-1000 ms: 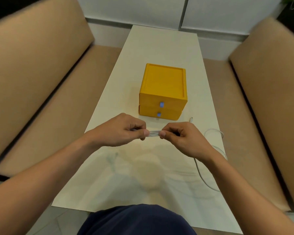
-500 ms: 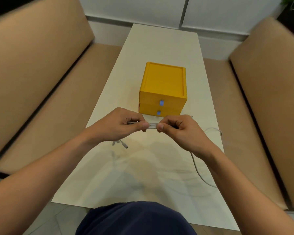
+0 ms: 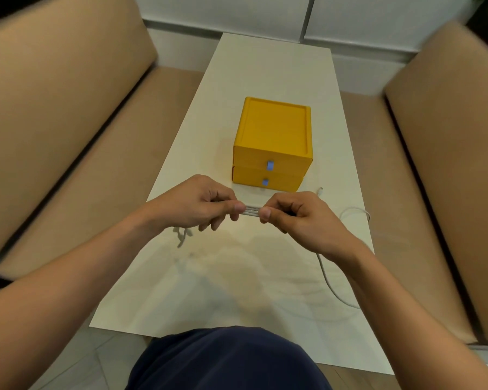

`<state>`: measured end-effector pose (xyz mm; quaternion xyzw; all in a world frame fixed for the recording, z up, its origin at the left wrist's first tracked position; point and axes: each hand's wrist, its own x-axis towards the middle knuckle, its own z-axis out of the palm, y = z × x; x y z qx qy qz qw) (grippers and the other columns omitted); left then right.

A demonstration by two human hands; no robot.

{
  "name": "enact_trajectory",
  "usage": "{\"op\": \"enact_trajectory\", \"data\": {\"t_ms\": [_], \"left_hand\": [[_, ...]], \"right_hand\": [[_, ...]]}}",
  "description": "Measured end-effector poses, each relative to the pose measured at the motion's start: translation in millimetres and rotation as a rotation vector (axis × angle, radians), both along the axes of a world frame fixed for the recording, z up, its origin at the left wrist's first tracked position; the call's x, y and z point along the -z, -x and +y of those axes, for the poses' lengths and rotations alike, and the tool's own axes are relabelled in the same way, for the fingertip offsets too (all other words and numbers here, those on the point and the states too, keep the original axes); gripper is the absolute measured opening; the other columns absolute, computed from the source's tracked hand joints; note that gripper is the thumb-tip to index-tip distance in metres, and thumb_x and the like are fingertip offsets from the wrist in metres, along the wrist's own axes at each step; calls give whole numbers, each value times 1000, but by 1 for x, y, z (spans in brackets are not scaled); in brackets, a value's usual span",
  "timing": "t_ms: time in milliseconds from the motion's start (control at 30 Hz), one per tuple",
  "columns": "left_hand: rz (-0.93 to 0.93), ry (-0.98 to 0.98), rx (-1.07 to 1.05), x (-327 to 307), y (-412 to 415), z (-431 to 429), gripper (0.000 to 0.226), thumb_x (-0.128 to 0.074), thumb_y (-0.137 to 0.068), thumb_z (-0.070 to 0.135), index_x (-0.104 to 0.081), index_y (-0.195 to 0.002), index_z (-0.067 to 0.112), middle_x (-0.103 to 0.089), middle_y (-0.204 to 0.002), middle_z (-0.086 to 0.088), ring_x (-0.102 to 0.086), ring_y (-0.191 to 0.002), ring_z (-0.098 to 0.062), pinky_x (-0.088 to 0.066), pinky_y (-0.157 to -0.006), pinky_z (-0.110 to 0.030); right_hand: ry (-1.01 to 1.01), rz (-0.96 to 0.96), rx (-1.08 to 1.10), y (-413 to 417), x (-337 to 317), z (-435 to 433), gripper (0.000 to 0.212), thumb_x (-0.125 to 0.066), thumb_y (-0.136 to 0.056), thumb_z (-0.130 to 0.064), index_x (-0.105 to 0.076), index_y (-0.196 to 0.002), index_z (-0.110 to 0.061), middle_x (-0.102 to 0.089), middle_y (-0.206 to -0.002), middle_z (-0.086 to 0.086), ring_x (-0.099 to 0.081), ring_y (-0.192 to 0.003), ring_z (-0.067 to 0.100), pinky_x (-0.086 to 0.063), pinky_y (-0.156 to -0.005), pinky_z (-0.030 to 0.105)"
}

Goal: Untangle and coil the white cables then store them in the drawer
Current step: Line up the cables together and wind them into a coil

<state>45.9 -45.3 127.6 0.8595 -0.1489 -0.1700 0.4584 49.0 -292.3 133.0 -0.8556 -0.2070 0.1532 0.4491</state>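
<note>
A folded bundle of white cable (image 3: 252, 213) stretches between my two hands above the table. My left hand (image 3: 197, 204) pinches its left end and my right hand (image 3: 299, 218) pinches its right end. A loose cable tail (image 3: 182, 235) hangs blurred below my left hand. A second white cable (image 3: 331, 282) lies on the table at the right, looping under my right wrist, with its plug (image 3: 320, 190) near the box. The yellow two-drawer box (image 3: 273, 142) stands just beyond my hands, both drawers shut, each with a small blue pull (image 3: 269, 165).
The white table (image 3: 265, 80) is long and narrow, running away from me. Tan sofa cushions flank it on the left (image 3: 54, 108) and right (image 3: 448, 136). My dark blue clothing (image 3: 226, 361) fills the bottom middle.
Both hands have risen a little and moved toward the box while holding the bundle. The loose tail under my left hand has come into sight and swings.
</note>
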Motion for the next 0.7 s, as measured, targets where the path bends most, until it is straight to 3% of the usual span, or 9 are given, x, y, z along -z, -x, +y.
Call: {"op": "enact_trajectory", "data": {"t_ms": [167,267,400,533,700], "left_hand": [[203,87,42,-8,-2,5,28,-59,-100,34,-76,-100,12,-78,-89,-6,-77,-84,-22,-61,-82,-32],[245,72,41,-11,0,-1,23,-53,-107,27,-73,-111,16,-78,-99,-2,-76,-83,-18,-58,-78,-28],[117,-40,-4,-13,4,-16,24,-54,-106,34,-73,-97,22,-75,-84,8,-59,-68,-9,-48,-68,-29],[-37,-126,-56,-13,2,-21,23,-62,-101,41,-74,-87,27,-66,-66,7,-53,-58,0,-36,-58,-19],[-18,-94,-76,-15,-2,-14,24,-64,-100,39,-75,-82,27,-57,-57,8,-42,-53,-4,-33,-55,-23]], "right_hand": [[42,-24,30,-4,7,6,20,-67,-100,-30,-74,-83,-21,-55,-59,-4,-42,-54,6,-33,-52,20],[72,-39,35,-6,7,7,20,-66,-100,-33,-75,-84,-23,-63,-64,0,-46,-54,6,-35,-52,20],[98,-29,49,-7,6,8,23,-67,-99,-37,-74,-83,-23,-71,-66,-5,-50,-53,3,-38,-51,16],[39,33,80,-7,1,7,20,-73,-94,-39,-76,-84,-23,-77,-74,-10,-59,-56,3,-45,-55,18],[-96,211,4,-9,-6,-5,11,-68,-100,-21,-75,-101,-13,-80,-92,1,-66,-67,12,-53,-68,28]]}}
